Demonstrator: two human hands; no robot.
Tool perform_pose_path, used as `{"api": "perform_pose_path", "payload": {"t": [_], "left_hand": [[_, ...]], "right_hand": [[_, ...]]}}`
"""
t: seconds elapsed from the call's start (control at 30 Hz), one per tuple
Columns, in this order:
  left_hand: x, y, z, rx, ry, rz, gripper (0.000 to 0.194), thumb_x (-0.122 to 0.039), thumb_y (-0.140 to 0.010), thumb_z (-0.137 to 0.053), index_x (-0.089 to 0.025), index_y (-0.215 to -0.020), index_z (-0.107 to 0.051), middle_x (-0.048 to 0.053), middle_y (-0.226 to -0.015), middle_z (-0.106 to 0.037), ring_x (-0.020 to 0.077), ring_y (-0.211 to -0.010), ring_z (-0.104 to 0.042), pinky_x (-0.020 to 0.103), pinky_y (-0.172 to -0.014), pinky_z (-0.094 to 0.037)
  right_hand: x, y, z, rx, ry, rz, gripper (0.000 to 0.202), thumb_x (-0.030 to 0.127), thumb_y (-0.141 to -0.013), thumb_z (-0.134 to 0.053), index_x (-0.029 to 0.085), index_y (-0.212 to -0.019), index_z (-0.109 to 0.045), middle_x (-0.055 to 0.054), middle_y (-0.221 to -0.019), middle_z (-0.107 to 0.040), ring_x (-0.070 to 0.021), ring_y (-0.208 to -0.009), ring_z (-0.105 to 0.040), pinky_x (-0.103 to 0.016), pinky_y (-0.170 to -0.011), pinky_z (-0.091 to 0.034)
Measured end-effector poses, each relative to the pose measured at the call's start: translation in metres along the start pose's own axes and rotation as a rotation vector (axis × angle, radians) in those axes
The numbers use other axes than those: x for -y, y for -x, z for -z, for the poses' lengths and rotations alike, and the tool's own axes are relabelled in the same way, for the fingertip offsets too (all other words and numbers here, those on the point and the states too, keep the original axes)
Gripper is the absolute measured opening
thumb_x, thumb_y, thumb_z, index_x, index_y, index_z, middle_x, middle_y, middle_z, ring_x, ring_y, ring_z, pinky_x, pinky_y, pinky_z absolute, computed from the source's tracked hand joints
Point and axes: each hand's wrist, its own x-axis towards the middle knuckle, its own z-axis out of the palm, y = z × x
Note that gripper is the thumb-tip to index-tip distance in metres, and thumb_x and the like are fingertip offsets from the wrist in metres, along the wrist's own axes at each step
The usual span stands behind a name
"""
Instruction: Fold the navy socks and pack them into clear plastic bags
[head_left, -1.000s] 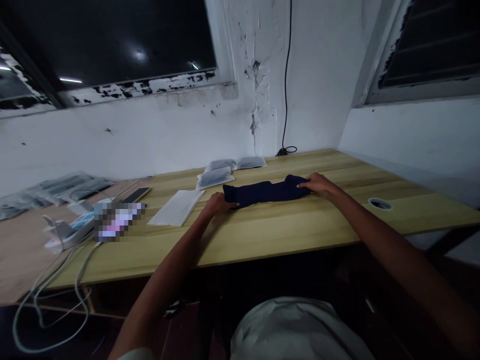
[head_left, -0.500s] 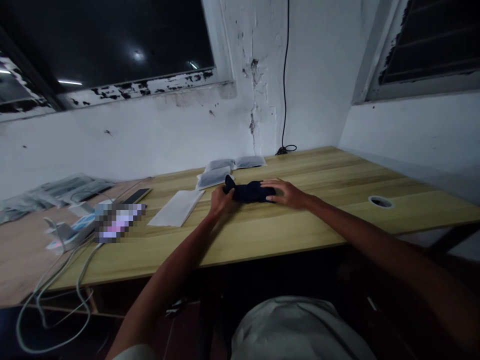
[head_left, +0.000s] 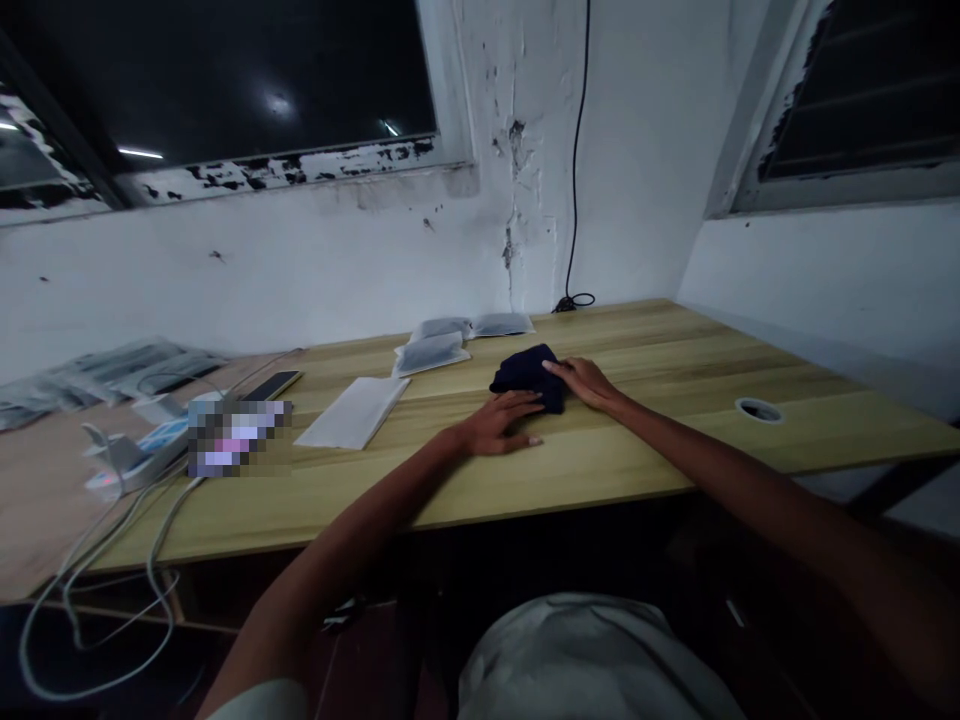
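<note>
A dark navy folded cloth (head_left: 525, 370) lies as a compact bundle on the wooden table; its exact kind does not show. My left hand (head_left: 499, 425) rests at its near left edge, palm down, with fingers stretched over the cloth and the thumb spread out on the tabletop. At the right edge, my right hand (head_left: 589, 382) grips the cloth, one fingertip showing on its upper face. Part of that grip is hidden. To the left is a flat white pouch (head_left: 354, 412). Behind the cloth are filled translucent pouches, one of them nearest (head_left: 431, 353).
On the left stand a power strip (head_left: 154, 450) with white cables (head_left: 154, 560), a dark phone (head_left: 274, 386) and a blurred-out device (head_left: 236, 440). Several packed pouches (head_left: 127, 375) lie farther back. A round cable hole (head_left: 760, 410) is at the right; a black cord (head_left: 576, 180) hangs down the wall.
The cloth has gone from a long strip to a shorter, folded bundle. My left hand has left its left end and moved right and nearer, fingers now spread. My right hand stays at the right end.
</note>
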Motion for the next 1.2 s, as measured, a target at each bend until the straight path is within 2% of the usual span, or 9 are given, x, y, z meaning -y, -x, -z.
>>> {"api": "perform_pose_path", "payload": {"t": [0.13, 0.23, 0.33, 0.5, 0.67, 0.8, 0.93, 1.07, 1.2], "left_hand": [[-0.012, 0.000, 0.013, -0.024, 0.136, -0.071, 0.052, -0.050, -0.088, -0.061, -0.020, -0.131, -0.057, 0.014, -0.140, -0.054, 0.0276, -0.134, -0.045, 0.046, -0.114, -0.032], [-0.014, -0.001, 0.020, -0.130, 0.193, -0.017, 0.041, -0.049, -0.090, -0.058, -0.021, -0.120, -0.063, 0.012, -0.129, -0.061, 0.0271, -0.129, -0.049, 0.045, -0.111, -0.036], [-0.004, 0.001, 0.019, -0.188, 0.155, 0.064, 0.037, -0.047, -0.093, -0.053, -0.023, -0.119, -0.063, 0.011, -0.130, -0.061, 0.0274, -0.133, -0.045, 0.048, -0.114, -0.031], [0.008, 0.004, 0.013, -0.116, 0.070, 0.110, 0.040, -0.046, -0.093, -0.052, -0.025, -0.127, -0.058, 0.011, -0.144, -0.052, 0.0280, -0.142, -0.035, 0.053, -0.119, -0.021], [-0.004, 0.001, 0.012, -0.047, 0.072, -0.017, 0.040, -0.049, -0.089, -0.060, -0.023, -0.120, -0.062, 0.013, -0.151, -0.044, 0.0295, -0.148, -0.024, 0.053, -0.121, -0.016], [-0.013, -0.001, 0.014, -0.022, 0.106, -0.084, 0.033, -0.048, -0.091, -0.058, -0.023, -0.110, -0.067, 0.011, -0.154, -0.039, 0.0288, -0.146, -0.028, 0.050, -0.121, -0.017], [-0.004, -0.001, 0.016, -0.097, 0.043, -0.053, 0.038, -0.050, -0.090, -0.057, -0.023, -0.115, -0.066, 0.012, -0.151, -0.041, 0.0286, -0.144, -0.031, 0.048, -0.120, -0.022], [0.019, 0.007, 0.035, -0.221, -0.213, 0.239, 0.045, -0.046, -0.088, -0.062, -0.019, -0.124, -0.062, 0.016, -0.149, -0.042, 0.0328, -0.140, -0.035, 0.049, -0.118, -0.025], [0.044, 0.038, 0.069, -0.201, -0.571, 0.925, 0.054, -0.045, -0.089, -0.056, -0.009, -0.129, -0.054, 0.026, -0.136, -0.052, 0.0407, -0.129, -0.046, 0.056, -0.103, -0.040]], "right_hand": [[0.001, 0.002, 0.000, 0.198, -0.090, -0.053, 0.040, 0.059, -0.073, -0.064, 0.019, -0.075, -0.067, -0.001, -0.072, -0.068, -0.0200, -0.071, -0.059, -0.028, -0.066, -0.043], [0.001, 0.004, 0.001, 0.316, -0.165, 0.019, 0.027, 0.040, -0.067, -0.070, 0.018, -0.082, -0.068, -0.001, -0.080, -0.070, -0.0187, -0.072, -0.060, -0.027, -0.066, -0.044], [0.000, 0.006, 0.003, 0.371, -0.249, 0.114, 0.024, 0.034, -0.068, -0.067, 0.018, -0.086, -0.068, -0.001, -0.085, -0.071, -0.0184, -0.076, -0.061, -0.028, -0.070, -0.047], [-0.002, 0.005, 0.003, 0.381, -0.437, 0.099, 0.037, 0.037, -0.066, -0.075, 0.018, -0.097, -0.068, -0.004, -0.099, -0.072, -0.0210, -0.088, -0.064, -0.034, -0.083, -0.051], [0.007, 0.010, 0.004, 0.423, -0.583, -0.027, 0.049, 0.054, -0.080, -0.066, 0.021, -0.116, -0.067, -0.009, -0.123, -0.067, -0.0252, -0.113, -0.061, -0.040, -0.103, -0.046], [0.015, 0.016, 0.007, 0.499, -0.506, 0.073, 0.085, 0.038, -0.060, -0.087, 0.024, -0.137, -0.055, -0.008, -0.144, -0.053, -0.0278, -0.133, -0.048, -0.045, -0.116, -0.033], [0.016, 0.016, 0.012, 0.534, -0.503, 0.068, 0.097, 0.024, -0.048, -0.091, 0.024, -0.138, -0.055, -0.009, -0.138, -0.058, -0.0285, -0.129, -0.051, -0.046, -0.113, -0.037], [0.006, 0.011, 0.021, 0.550, -0.586, -0.114, 0.064, 0.016, -0.048, -0.088, 0.019, -0.109, -0.071, -0.007, -0.107, -0.074, -0.0255, -0.101, -0.068, -0.041, -0.097, -0.053], [-0.008, 0.003, 0.036, 0.374, -0.711, -0.396, 0.028, 0.009, -0.050, -0.082, 0.014, -0.076, -0.072, -0.007, -0.077, -0.075, -0.0210, -0.069, -0.070, -0.034, -0.074, -0.060]]}}
